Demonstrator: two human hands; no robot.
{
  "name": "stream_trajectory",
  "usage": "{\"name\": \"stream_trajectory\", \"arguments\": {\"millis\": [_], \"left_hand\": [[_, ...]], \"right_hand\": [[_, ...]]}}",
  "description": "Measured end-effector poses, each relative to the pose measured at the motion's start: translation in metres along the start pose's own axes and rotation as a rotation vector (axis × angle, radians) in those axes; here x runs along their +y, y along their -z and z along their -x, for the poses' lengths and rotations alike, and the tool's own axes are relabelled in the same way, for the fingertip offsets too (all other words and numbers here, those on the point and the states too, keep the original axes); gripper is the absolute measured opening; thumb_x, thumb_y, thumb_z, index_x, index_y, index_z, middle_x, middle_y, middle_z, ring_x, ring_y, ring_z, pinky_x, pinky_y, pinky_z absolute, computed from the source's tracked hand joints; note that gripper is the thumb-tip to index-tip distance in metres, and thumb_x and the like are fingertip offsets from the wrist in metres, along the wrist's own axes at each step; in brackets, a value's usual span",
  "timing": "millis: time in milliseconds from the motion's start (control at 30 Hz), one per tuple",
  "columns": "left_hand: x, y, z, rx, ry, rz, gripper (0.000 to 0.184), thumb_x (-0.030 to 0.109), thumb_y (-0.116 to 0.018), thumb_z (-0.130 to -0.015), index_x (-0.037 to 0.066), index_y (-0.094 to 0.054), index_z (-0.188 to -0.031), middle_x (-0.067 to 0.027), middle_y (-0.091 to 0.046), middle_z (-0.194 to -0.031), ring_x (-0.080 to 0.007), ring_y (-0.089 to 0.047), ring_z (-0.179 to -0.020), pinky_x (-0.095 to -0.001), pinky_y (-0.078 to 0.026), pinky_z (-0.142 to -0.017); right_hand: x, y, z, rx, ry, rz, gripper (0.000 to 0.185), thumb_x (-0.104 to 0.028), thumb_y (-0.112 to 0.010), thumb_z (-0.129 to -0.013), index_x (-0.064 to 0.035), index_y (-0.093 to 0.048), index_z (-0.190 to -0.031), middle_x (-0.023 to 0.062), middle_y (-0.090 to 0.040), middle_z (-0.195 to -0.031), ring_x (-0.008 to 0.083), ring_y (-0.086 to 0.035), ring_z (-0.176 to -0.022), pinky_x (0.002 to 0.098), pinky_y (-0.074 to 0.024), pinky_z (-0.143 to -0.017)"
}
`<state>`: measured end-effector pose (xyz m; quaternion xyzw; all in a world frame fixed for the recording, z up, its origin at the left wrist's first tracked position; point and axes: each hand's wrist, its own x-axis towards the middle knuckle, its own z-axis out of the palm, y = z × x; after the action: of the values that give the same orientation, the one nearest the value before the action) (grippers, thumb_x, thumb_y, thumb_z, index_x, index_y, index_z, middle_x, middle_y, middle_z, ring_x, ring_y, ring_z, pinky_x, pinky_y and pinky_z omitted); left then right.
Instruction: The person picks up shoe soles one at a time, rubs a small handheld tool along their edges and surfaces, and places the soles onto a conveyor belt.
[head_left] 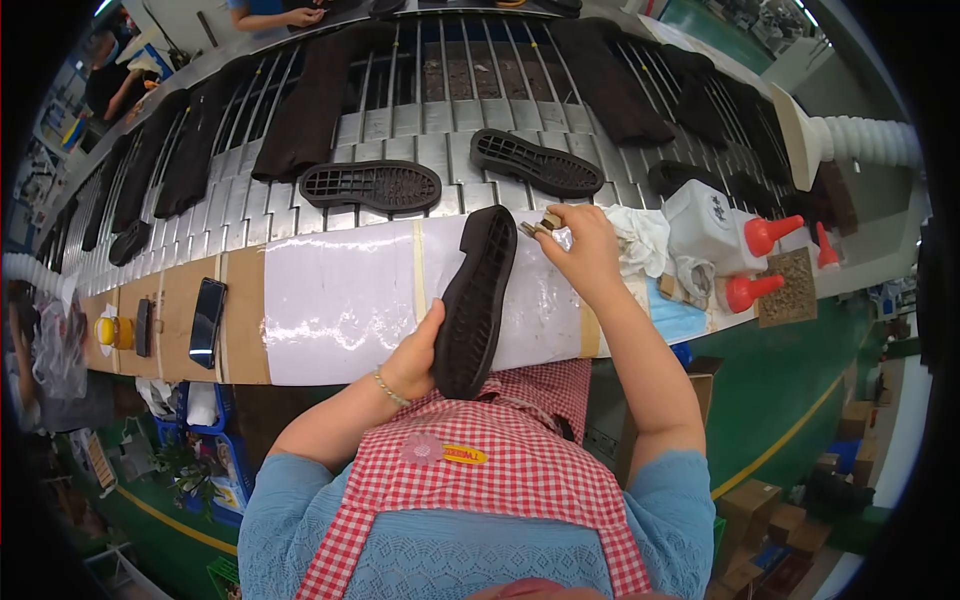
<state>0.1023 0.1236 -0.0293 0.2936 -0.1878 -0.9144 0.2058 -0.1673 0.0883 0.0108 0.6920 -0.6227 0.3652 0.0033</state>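
Observation:
My left hand [417, 352] is wrapped round a black shoe sole [477, 305], holding it tilted above the white sheet with its ribbed, hollow side partly showing. The fingers behind the sole are hidden. Just right of the sole's heel end, my right hand [588, 246] pinches a small tan-brown block [549, 221] between thumb and fingers; its exact kind is too small to tell. Two more soles lie on the metal slats beyond: a left one [371, 187] and a right one [537, 163], both with their gridded sides up.
A slatted metal conveyor [440, 180] runs across the far side, carrying dark fabric pieces [310, 110]. On the right stand a white bottle with a red nozzle [705, 225], a white cloth [640, 238] and a suction hose [865, 142]. A phone [207, 322] lies left. Another person's hand [304, 17] shows beyond.

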Motion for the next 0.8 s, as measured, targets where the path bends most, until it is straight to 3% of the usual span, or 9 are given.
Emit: {"name": "stream_trajectory", "arguments": {"millis": [233, 333, 433, 533, 700, 800], "left_hand": [[-0.021, -0.005, -0.01, -0.051, -0.065, 0.002, 0.066, 0.059, -0.025, -0.099, 0.007, -0.045, -0.136, -0.0099, -0.059, -0.123, -0.0211, -0.06, -0.109, -0.0391, -0.05, -0.094], [-0.03, -0.002, -0.015, -0.041, -0.072, 0.024, 0.065, 0.058, -0.028, -0.099, 0.007, -0.047, -0.134, -0.0098, -0.059, -0.122, -0.0209, -0.061, -0.106, -0.0383, -0.051, -0.092], [-0.033, 0.002, -0.015, -0.052, -0.083, 0.004, 0.062, 0.056, -0.031, -0.099, 0.007, -0.048, -0.133, -0.0095, -0.06, -0.12, -0.0205, -0.061, -0.104, -0.0374, -0.051, -0.091], [-0.034, 0.001, -0.013, -0.053, -0.091, 0.008, 0.06, 0.054, -0.033, -0.1, 0.007, -0.047, -0.134, -0.0091, -0.06, -0.119, -0.0198, -0.061, -0.103, -0.0365, -0.052, -0.089], [-0.03, -0.005, -0.009, -0.016, -0.119, -0.034, 0.058, 0.052, -0.033, -0.101, 0.007, -0.046, -0.134, -0.0085, -0.06, -0.118, -0.0187, -0.061, -0.101, -0.0354, -0.053, -0.087], [-0.027, -0.01, -0.005, -0.008, -0.116, -0.038, 0.056, 0.05, -0.033, -0.101, 0.007, -0.046, -0.134, -0.0081, -0.06, -0.119, -0.0174, -0.061, -0.101, -0.0342, -0.053, -0.087]], "right_hand": [[-0.003, -0.015, -0.015, -0.06, 0.028, 0.044, 0.028, -0.019, -0.075, -0.07, -0.0024, -0.068, -0.092, 0.0095, -0.067, -0.08, 0.0301, -0.059, -0.087, 0.0414, -0.0456, -0.078], [-0.002, -0.021, -0.019, -0.172, -0.101, 0.096, 0.032, -0.024, -0.075, -0.07, -0.0007, -0.069, -0.091, 0.0128, -0.068, -0.081, 0.0307, -0.062, -0.084, 0.0413, -0.0481, -0.077], [-0.007, -0.014, -0.02, -0.33, -0.409, 0.022, 0.039, -0.031, -0.075, -0.069, 0.0018, -0.069, -0.09, 0.0175, -0.069, -0.08, 0.0323, -0.066, -0.08, 0.0404, -0.051, -0.074], [-0.016, -0.002, -0.015, -0.463, -0.505, -0.03, 0.045, -0.034, -0.075, -0.068, 0.0038, -0.068, -0.091, 0.0211, -0.068, -0.08, 0.0341, -0.068, -0.077, 0.0394, -0.0526, -0.071], [-0.044, 0.013, 0.009, -0.482, -0.43, -0.053, 0.039, -0.029, -0.076, -0.069, 0.0036, -0.068, -0.089, 0.0193, -0.068, -0.078, 0.0332, -0.066, -0.077, 0.0401, -0.052, -0.071], [-0.049, 0.011, 0.029, -0.391, -0.239, -0.025, 0.03, -0.023, -0.076, -0.069, 0.0014, -0.067, -0.084, 0.0147, -0.065, -0.073, 0.0325, -0.061, -0.078, 0.0421, -0.0492, -0.071]]}}
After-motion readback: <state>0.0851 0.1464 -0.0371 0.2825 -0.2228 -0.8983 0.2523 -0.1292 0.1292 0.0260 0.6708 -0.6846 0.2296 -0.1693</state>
